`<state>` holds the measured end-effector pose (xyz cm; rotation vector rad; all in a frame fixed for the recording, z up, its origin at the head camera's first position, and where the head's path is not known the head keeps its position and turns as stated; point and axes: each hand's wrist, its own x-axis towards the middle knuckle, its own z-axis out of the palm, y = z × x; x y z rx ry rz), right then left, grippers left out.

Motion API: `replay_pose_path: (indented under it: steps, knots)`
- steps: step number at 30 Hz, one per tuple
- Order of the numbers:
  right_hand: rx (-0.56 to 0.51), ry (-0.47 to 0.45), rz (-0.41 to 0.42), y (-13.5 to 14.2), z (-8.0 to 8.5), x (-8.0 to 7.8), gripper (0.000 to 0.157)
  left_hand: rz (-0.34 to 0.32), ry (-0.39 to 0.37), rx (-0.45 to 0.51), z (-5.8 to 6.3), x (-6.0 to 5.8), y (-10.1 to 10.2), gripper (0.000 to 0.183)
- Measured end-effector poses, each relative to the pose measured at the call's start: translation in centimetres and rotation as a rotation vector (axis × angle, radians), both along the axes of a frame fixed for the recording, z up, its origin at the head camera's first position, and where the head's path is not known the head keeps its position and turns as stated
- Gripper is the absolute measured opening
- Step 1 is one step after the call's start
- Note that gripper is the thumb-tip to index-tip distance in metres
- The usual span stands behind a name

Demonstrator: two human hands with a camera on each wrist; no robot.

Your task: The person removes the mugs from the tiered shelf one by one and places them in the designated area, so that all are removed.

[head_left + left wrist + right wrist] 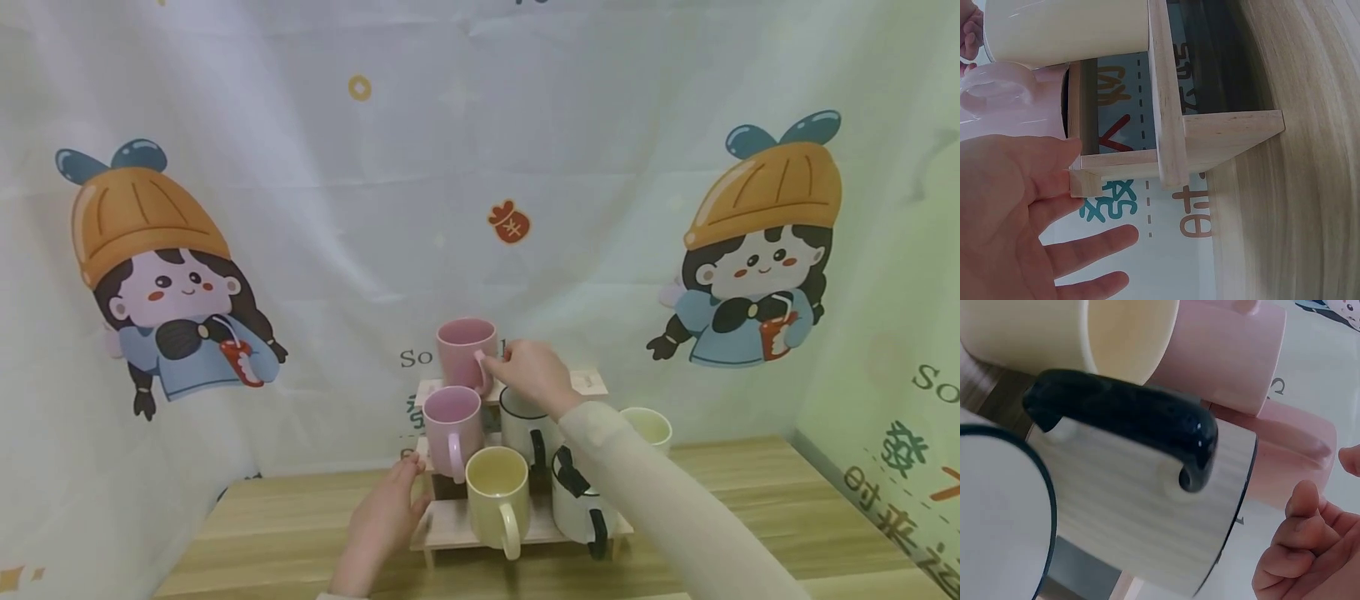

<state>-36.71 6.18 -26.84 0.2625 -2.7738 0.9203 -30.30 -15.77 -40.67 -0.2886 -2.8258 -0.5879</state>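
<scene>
A stepped wooden rack [450,533] holds several mugs. On its top tier is a pink mug [457,346]. My right hand [536,375] is at that mug's handle, fingertips overlapping it in the head view. In the right wrist view, its thumb stands apart from the bent fingers [1300,528], close beside the handle. My left hand [386,512] touches the rack's left end, its fingers [1100,247] extended and spread around a small wooden end piece [1086,183]. Another pink mug [452,429] and a black-rimmed white mug [517,433] share the middle tier.
On the lowest tier are a yellow mug [495,508] and a white mug [577,512] with a black handle. Behind my right sleeve [660,508] shows a cream mug [648,427]. The rack stands on a wood-grain table [292,517] before a printed cloth [390,250].
</scene>
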Motion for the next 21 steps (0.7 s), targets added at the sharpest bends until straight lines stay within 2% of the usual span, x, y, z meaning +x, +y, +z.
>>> replay_pose_path:
  steps: [10,17,21]
  knots:
    - [-0.006,-0.007,0.030,-1.2,-0.3,-0.6,0.037,0.014,0.001,-0.001,0.1,0.1,0.0,0.048]
    - [-0.031,-0.019,0.053,-2.1,-0.5,-0.8,0.024,0.018,0.004,0.006,0.1,0.1,0.1,0.047]
    - [-0.031,-0.011,0.053,-2.4,-0.6,-0.8,0.025,0.013,0.004,0.011,0.0,0.2,0.1,0.048]
